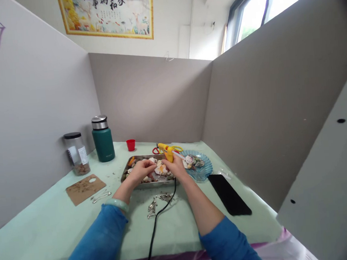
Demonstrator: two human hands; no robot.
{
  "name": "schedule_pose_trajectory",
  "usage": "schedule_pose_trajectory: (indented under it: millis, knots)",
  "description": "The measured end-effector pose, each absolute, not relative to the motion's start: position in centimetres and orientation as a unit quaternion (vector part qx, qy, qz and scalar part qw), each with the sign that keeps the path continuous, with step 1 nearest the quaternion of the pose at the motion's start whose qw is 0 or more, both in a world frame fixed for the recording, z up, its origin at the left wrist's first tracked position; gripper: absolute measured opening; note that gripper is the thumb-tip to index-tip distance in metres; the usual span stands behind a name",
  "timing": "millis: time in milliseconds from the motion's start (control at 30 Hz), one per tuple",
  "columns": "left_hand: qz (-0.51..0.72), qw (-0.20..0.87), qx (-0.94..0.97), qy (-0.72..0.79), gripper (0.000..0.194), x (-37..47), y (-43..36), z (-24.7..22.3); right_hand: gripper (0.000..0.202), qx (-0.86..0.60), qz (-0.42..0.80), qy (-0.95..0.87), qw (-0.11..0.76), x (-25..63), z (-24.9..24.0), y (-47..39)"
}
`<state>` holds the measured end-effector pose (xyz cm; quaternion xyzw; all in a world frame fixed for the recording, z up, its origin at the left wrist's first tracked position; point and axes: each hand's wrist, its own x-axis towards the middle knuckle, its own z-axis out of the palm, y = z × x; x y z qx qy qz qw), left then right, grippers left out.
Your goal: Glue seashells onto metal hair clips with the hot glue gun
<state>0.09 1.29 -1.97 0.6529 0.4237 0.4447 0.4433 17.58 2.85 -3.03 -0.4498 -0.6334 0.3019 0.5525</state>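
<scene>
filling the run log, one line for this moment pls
right hand: grips yellow glue gun | left hand: on shell | over metal tray

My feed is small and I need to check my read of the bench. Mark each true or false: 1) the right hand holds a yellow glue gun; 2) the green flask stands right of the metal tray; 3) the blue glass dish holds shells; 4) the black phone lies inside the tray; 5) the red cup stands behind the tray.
1) True: the right hand grips the yellow glue gun over the metal tray.
2) False: the green flask stands to the tray's left, beside a clear jar.
3) True: the blue glass dish holds shells.
4) False: the black phone lies on the table, right of the tray.
5) True: the red cup.
</scene>
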Motion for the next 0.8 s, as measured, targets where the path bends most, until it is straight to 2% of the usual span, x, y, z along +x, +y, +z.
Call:
schedule_pose_trajectory:
  millis: [233,367,567,800]
  knots:
    - [0.56,0.45,0.529,0.452,0.031,-0.5,1.1,-1.1,0.023,-0.474,0.302,-0.616,0.552,17.5,-2.6,2.6]
    - [0.625,0.509,0.432,0.404,0.026,-1.0,1.4,-0.6,0.025,-0.5,0.301,-0.583,0.565,17.6,-2.5,2.6]
    - [0.668,0.592,0.282,0.352,0.004,-2.6,2.1,0.0,0.022,-0.5,0.297,-0.575,0.576,17.6,-2.3,2.4]
    - [0.657,0.634,0.233,0.335,0.014,-3.9,1.9,1.0,0.021,-0.498,0.296,-0.576,0.577,17.6,-2.5,2.6]
